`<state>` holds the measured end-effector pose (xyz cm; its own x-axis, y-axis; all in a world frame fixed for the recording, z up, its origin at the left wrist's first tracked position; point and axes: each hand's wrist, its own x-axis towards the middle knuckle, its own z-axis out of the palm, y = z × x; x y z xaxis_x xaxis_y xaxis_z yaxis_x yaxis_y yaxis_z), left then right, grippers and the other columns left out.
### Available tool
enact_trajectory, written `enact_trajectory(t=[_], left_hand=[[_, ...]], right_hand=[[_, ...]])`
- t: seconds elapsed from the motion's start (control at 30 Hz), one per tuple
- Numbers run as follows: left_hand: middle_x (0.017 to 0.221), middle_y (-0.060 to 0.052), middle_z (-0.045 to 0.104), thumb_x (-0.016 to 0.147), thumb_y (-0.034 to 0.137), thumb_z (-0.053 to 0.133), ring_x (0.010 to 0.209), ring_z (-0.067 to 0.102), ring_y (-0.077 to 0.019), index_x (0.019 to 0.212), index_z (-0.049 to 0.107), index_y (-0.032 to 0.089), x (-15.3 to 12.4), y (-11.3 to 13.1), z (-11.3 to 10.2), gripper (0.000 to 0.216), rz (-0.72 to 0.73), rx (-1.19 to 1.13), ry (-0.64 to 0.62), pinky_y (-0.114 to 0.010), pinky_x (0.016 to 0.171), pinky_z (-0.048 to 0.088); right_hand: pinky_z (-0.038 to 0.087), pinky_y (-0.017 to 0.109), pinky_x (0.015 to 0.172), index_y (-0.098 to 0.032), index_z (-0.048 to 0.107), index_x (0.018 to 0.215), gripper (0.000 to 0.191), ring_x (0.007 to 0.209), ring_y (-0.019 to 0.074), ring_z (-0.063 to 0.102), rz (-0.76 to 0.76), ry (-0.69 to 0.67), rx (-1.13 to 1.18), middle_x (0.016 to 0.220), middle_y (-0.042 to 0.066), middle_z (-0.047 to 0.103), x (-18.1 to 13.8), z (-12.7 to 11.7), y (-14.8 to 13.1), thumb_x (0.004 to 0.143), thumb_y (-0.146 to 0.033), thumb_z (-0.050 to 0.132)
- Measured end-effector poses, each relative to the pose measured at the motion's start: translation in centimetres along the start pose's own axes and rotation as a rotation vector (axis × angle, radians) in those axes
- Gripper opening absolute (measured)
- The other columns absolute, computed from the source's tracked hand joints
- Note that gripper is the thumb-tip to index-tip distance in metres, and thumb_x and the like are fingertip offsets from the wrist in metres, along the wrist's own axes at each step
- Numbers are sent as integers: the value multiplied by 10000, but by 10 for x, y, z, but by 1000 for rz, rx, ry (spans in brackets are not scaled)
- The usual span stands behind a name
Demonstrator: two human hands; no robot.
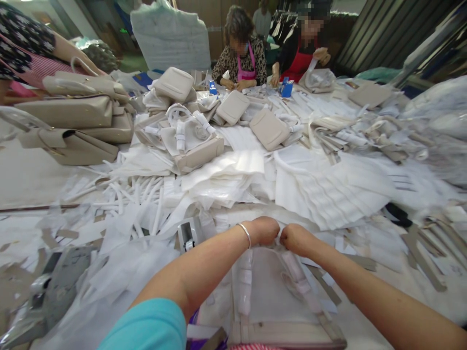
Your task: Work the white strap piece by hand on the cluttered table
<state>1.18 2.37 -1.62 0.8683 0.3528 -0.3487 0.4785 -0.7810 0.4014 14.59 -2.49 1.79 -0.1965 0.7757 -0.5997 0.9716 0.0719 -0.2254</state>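
My left hand (265, 230) and my right hand (296, 239) are closed side by side, pinching a bit of white wrapping (280, 232) at the top of a beige handbag (272, 296) that lies in front of me. The bag's handle straps are wrapped in white protective foam. A thin silver bangle sits on my left wrist. My fingers are folded away from the camera, so the exact grip is hidden.
A grey tape dispenser (188, 236) stands just left of my hands. White foam sheets (328, 189) and paper strips cover the table. Beige handbags (73, 131) are stacked at far left. Two people (242, 53) work at the far side; a third person's arm is at top left.
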Motion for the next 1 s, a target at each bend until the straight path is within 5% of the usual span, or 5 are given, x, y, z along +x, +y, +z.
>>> enact_trajectory(t=[0.2,0.57,0.77,1.0], left_hand=[[823,-106,714,731,114,585,654,579,-191,866,731,124,-2,0,-1,199,12,12,-36,-291,597,452],[745,-69,691,771,136,564,625,589,-181,816,718,157,-3,-5,9,162,41,11,46,-263,545,400],[751,-83,690,765,118,551,656,618,-210,774,683,134,-8,-6,10,133,116,109,52,-283,548,426],[846,-92,684,846,157,519,737,648,-220,889,641,119,-16,-3,9,136,115,103,100,-293,621,488]], right_hand=[[452,360,733,-98,761,826,173,834,306,652,27,89,-76,831,194,683,2,9,1,842,-83,590],[428,277,668,-166,761,815,285,815,240,667,-153,90,-49,844,105,730,3,4,20,820,-77,491],[427,258,696,-172,751,794,279,819,215,658,-281,142,125,864,88,734,15,21,36,796,-102,481],[372,227,591,-168,706,711,197,660,158,582,-290,150,423,665,4,668,30,38,52,721,-148,511]])
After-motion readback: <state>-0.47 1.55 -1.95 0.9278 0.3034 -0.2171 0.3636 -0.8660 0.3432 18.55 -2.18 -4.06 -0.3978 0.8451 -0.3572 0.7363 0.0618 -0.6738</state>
